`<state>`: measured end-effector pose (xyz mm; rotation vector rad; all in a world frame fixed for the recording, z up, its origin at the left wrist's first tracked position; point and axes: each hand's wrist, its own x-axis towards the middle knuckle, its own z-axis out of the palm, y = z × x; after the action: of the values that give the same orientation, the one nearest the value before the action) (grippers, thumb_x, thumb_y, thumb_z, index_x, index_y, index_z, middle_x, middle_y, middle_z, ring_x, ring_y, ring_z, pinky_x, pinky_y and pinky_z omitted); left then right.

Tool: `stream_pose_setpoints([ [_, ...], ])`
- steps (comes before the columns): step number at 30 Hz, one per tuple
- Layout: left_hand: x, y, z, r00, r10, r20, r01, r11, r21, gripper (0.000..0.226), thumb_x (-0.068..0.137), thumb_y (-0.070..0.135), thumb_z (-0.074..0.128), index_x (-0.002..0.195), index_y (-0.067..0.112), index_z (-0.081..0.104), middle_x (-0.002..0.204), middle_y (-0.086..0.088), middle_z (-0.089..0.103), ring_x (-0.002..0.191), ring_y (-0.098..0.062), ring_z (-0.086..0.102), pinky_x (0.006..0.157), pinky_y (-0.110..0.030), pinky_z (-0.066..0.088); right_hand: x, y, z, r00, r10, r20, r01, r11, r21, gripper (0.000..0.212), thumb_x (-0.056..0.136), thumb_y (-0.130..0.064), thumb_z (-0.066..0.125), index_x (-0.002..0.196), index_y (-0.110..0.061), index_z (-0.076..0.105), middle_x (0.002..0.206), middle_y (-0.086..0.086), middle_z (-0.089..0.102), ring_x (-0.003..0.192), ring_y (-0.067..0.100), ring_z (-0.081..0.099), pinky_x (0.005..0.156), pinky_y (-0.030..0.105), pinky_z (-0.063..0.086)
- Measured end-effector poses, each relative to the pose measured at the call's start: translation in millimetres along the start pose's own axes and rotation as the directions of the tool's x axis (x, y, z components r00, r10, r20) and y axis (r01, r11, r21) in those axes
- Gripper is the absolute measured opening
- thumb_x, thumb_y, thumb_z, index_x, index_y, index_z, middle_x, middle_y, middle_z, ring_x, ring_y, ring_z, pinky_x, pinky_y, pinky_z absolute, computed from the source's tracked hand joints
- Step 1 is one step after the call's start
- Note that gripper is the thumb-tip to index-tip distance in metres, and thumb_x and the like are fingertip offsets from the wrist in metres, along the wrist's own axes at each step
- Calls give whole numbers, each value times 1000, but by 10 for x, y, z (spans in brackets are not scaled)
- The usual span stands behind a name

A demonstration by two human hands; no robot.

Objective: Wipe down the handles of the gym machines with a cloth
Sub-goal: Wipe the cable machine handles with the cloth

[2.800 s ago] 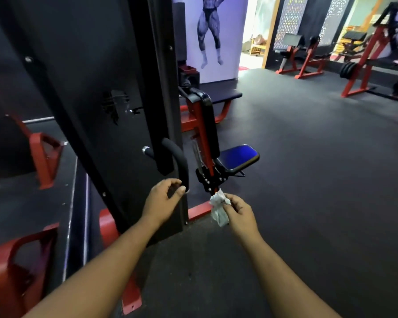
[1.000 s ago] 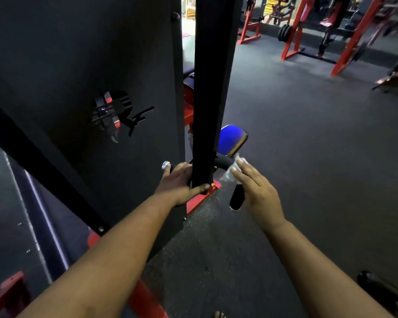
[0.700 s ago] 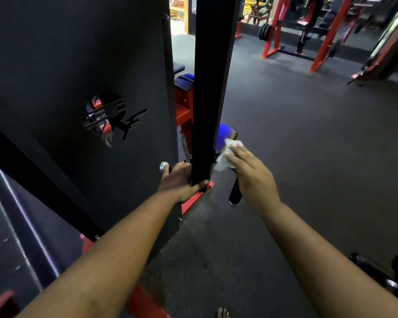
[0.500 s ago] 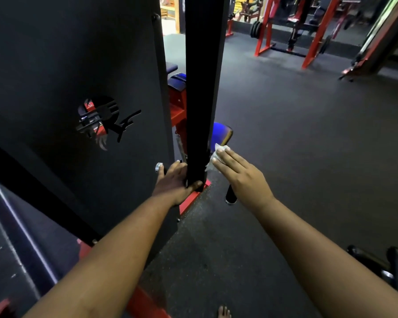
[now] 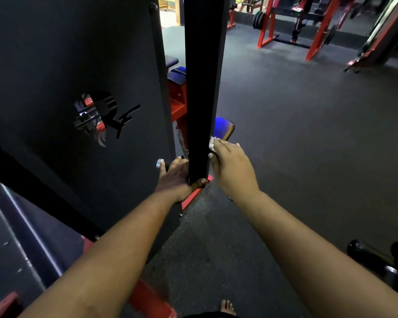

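Note:
A black upright arm (image 5: 202, 88) of the gym machine hangs in front of me. Its black handle bar runs across behind the lower end, with a chrome end cap (image 5: 159, 163) on the left. My left hand (image 5: 177, 177) grips that bar left of the upright, thumb hooked under the arm's bottom end. My right hand (image 5: 231, 168) lies over the handle's right side and holds a white cloth (image 5: 211, 143) against it, close to the upright. Most of the cloth and the right part of the handle are hidden under my hand.
A black side panel (image 5: 78, 65) with a cut-out logo stands at left. The blue seat pad (image 5: 224, 128) and red frame (image 5: 178, 106) sit behind the upright. Dumbbells (image 5: 377, 260) lie on the floor at right, red racks (image 5: 265, 31) far back, a bare foot (image 5: 226, 306) below.
I stepped round to the machine's side. My right hand brought the cloth onto the handle and slid it left toward the upright. My left hand kept its grip on the bar.

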<state>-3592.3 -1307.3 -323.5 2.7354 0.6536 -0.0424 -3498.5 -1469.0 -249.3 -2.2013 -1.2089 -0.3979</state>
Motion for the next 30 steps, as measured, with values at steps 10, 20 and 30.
stream_pose_setpoints([
  [10, 34, -48, 15, 1000, -16, 17, 15, 999, 51, 91, 91, 83, 23, 164, 30, 7, 170, 5, 15, 158, -13, -4, 122, -57, -17, -254, 477, -41, 821, -549, 158, 571, 777, -265, 46, 102, -1, 33, 138, -7, 61, 155, 14, 47, 147, 36, 39, 120, 53, 34],
  [20, 11, -33, 7, 1000, -12, 2, 12, 999, 32, 92, 91, 82, 27, 163, 29, 8, 169, 5, 16, 158, -14, -2, 123, -58, -14, 129, 183, -154, 987, -118, 105, 112, 992, 62, 36, 105, -29, 53, 136, -13, 62, 125, 6, 70, 112, 30, 65, 87, 40, 53],
  [30, -28, -23, -1, 1000, -13, 6, 13, 998, 66, 90, 93, 79, 31, 163, 25, 9, 169, 4, 15, 158, -15, -2, 122, -58, -16, -446, 647, -8, 966, -97, -240, 156, 958, 239, 30, 97, -7, 67, 127, -6, 70, 136, 7, 65, 123, 16, 63, 106, 26, 48],
])
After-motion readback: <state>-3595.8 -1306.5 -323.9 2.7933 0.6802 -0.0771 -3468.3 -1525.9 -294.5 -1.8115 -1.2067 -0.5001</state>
